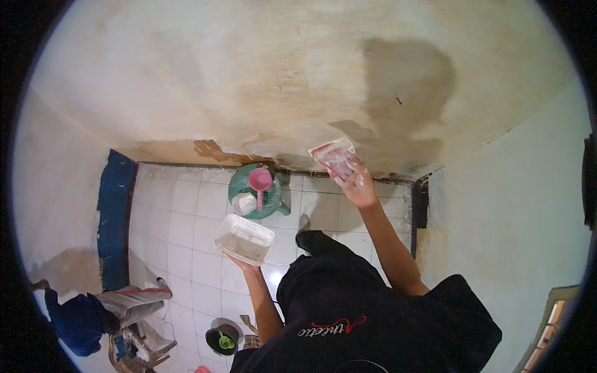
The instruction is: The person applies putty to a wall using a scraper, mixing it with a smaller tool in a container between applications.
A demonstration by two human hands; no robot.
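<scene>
My right hand (357, 184) is raised close to the wall (267, 81), its fingers closed on a flat, roughly rectangular spreader (331, 151). The spreader is reddish with a pale edge and white smears, and white paste also marks my fingers. Whether its edge touches the wall cannot be made out. Lower and to the left, my left hand (241, 262) supports a white rectangular plastic tub (223, 239) from beneath, with most of its fingers hidden. Some greyish-white paste lies in the tub.
Below the wall stands a green plastic stool (284, 209) carrying a pink dipper (260, 179) and a bag of white powder (244, 203). A black bucket (213, 339) with a green dipper (226, 341) is on the tiled floor. Another person (81, 320) is at the left. A nail (399, 101) sticks from the wall.
</scene>
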